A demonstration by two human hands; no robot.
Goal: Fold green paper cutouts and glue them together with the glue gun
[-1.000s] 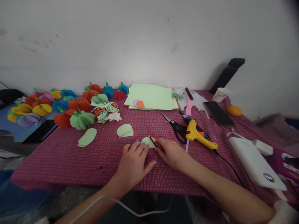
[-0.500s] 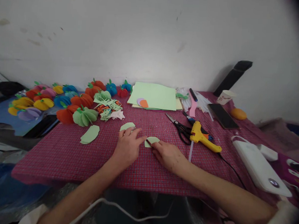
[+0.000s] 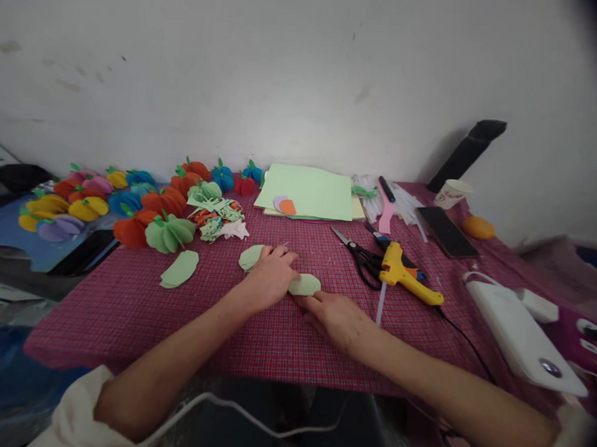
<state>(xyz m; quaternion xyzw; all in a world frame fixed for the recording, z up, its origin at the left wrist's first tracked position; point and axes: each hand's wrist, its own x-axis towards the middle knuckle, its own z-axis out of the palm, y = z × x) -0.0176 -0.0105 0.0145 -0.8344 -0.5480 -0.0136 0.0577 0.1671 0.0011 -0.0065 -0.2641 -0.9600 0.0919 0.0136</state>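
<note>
A rounded light green paper piece [image 3: 305, 285] lies on the tablecloth between my hands. My left hand [image 3: 274, 277] is over its left end, fingers bent and closed on that edge. At its lower edge, my right hand [image 3: 334, 319] has its fingers pressed together against the paper. Whether a thin dark stick is still under the fingers is hidden. Another light green paper piece [image 3: 250, 256] lies just left of my left hand, partly covered by it. Farther left is a small stack of similar cut pieces [image 3: 180, 269].
Several paper pumpkins [image 3: 170, 233] and paper scraps [image 3: 213, 216] crowd the left. Paper sheets [image 3: 308, 187] lie at the back. Scissors [image 3: 361, 253], a yellow glue gun [image 3: 406, 276] with its cord, a phone [image 3: 445, 230], a paper cup [image 3: 451, 193] and a white power bank [image 3: 523, 335] occupy the right.
My left hand has moved right, onto the paper's left end, uncovering more of the piece beside it. My right hand has shifted slightly down. The thin dark stick across the paper no longer shows.
</note>
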